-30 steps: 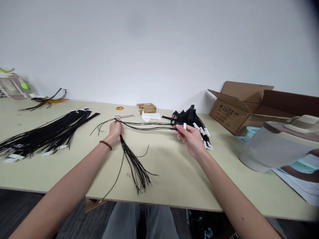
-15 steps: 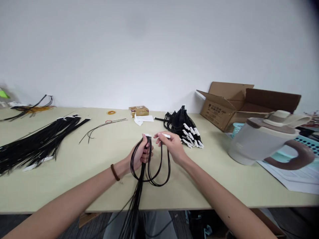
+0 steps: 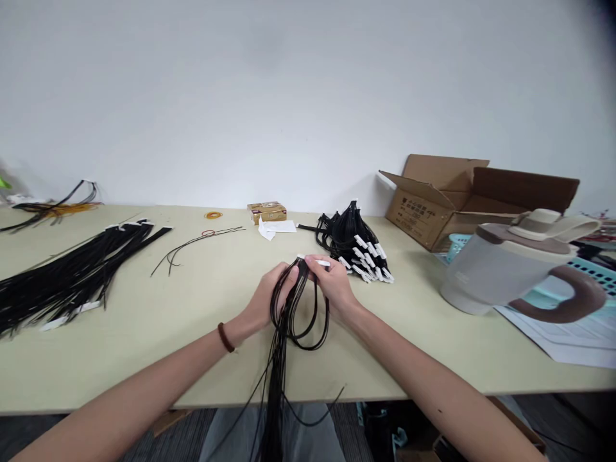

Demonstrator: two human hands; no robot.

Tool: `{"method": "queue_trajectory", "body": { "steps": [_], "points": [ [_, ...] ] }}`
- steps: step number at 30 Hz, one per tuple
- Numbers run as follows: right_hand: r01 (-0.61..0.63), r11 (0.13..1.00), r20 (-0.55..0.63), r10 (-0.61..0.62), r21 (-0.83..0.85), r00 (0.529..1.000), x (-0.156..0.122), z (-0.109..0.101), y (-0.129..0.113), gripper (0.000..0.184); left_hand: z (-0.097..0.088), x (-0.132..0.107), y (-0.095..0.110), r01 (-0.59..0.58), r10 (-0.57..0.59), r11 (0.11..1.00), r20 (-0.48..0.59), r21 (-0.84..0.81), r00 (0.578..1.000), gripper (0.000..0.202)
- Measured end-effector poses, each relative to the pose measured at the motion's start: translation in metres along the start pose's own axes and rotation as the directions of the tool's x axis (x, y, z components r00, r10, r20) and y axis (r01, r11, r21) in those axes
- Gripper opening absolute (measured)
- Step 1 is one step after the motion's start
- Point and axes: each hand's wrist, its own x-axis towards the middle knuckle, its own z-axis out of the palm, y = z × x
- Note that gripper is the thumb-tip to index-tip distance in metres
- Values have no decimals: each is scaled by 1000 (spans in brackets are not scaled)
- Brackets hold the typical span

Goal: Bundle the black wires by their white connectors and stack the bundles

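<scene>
Both my hands meet over the middle of the table and hold one bundle of thin black cables (image 3: pixel 289 314), folded into a loop. My left hand (image 3: pixel 269 298) is closed around the bundle just below the fold. My right hand (image 3: pixel 332 282) pinches the top of the loop, where small white connectors show. The loose cable ends hang down past the table's front edge. Just behind my right hand lies a heap of folded black cable bundles with white connectors (image 3: pixel 356 244).
A long sheaf of straight black cables (image 3: pixel 72 273) lies at the left, with a few loose cables (image 3: pixel 192 244) beside it. A small box (image 3: pixel 267 212), paper and rubber bands sit at the back. An open cardboard box (image 3: pixel 462 192) and a grey kettle (image 3: pixel 510 269) stand right.
The cables, stretched out between my spread hands a second ago, are now folded into a loop. Both hands have come together at the table's middle.
</scene>
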Motion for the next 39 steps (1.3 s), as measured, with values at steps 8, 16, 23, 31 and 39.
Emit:
{"method": "queue_trajectory", "body": {
  "steps": [8,16,23,31,39],
  "points": [
    [89,964,-18,-97,-252,995,12,-9,14,39,-13,13,9,194,-170,803,96,-563,981,50],
    [4,963,260,69,-268,963,-7,3,9,37,-28,27,-14,-84,72,993,134,86,988,46],
    [99,931,361,38,-352,932,-4,-3,5,36,-29,18,-4,77,-138,979,342,186,930,46],
    [262,878,414,-82,-400,907,-4,-9,4,31,-34,14,2,256,-170,957,445,-139,879,35],
    [259,881,525,-15,-395,851,-6,-8,-1,44,-29,13,0,381,-282,911,436,-159,855,34]
  ]
}}
